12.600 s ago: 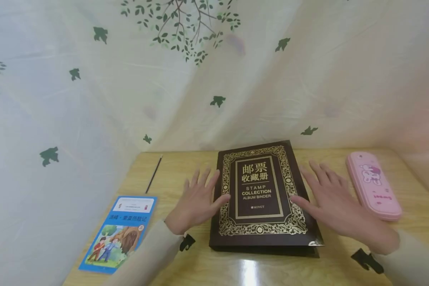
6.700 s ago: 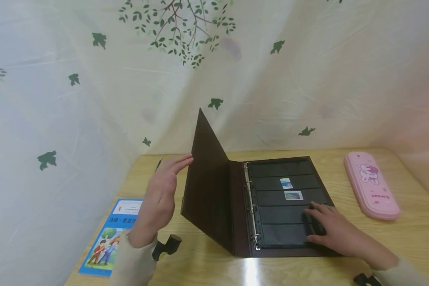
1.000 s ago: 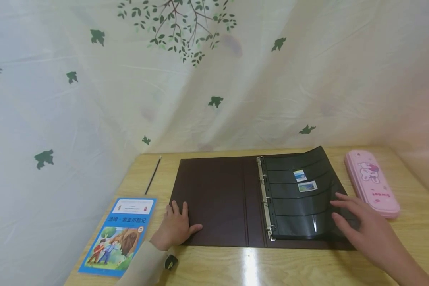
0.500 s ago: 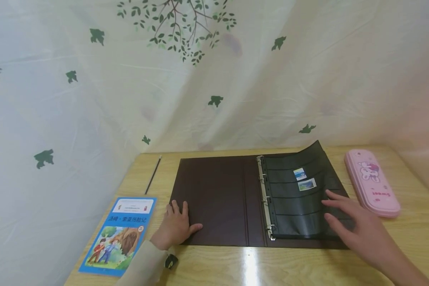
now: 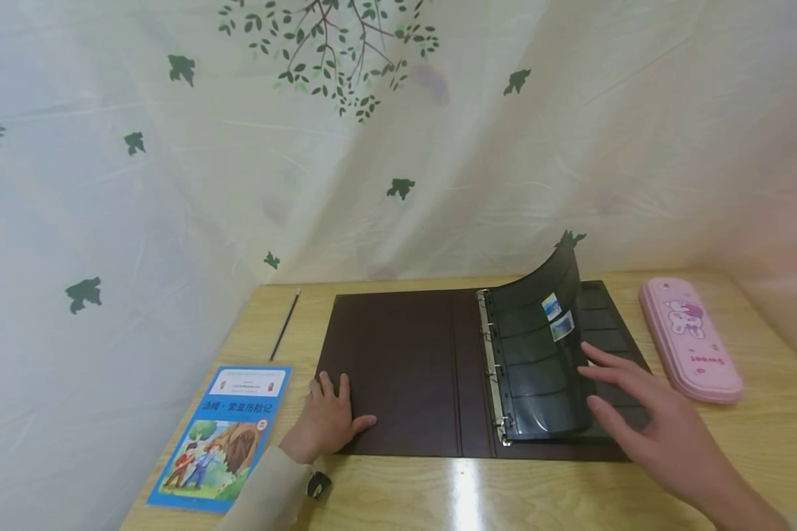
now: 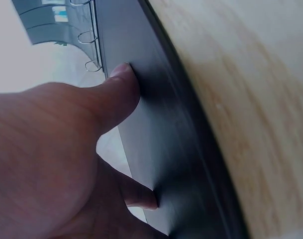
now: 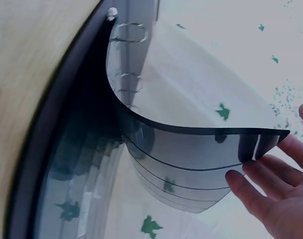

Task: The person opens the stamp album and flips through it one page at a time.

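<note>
Album page (image 5: 531, 376) higher than before

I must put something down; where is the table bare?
The table is bare in front of the binder, between both arms, and between pencil and binder. Crowded: left hand beside the book, right hand beside the pink case.

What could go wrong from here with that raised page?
The right hand seems to support the black page by its fingertips alone, near the outer edge, so it might slip and spring back. The page is bent, so the two stamps on it could shift. A sharp tug might strain it at the metal rings.
</note>
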Available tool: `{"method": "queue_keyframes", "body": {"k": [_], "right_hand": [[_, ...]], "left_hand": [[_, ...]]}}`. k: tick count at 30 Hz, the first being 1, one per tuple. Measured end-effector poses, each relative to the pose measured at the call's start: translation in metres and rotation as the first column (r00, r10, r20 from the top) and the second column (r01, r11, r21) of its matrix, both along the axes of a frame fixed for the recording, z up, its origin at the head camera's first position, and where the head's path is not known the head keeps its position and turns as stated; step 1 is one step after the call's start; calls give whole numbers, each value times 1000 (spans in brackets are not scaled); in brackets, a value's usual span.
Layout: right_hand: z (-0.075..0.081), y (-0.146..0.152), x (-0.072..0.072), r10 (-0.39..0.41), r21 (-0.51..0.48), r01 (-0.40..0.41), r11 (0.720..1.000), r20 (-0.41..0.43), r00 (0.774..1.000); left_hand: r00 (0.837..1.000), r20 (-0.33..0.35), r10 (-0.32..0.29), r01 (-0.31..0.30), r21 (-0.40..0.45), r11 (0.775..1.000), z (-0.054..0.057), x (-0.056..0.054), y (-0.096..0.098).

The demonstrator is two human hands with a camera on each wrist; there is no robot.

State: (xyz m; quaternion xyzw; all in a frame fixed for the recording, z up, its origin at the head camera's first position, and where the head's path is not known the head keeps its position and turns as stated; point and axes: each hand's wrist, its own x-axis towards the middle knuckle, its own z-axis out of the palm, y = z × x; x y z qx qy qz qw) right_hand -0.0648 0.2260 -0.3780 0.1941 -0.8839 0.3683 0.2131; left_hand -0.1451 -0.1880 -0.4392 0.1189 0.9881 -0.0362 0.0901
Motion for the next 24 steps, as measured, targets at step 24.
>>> {"method": "queue_keyframes", "body": {"k": [24], "right_hand": [[40, -42, -15, 222, -256, -272, 928, -205, 953]], "left_hand": [[1000, 11, 15, -15, -1, 1000, -1, 0, 1]]}}
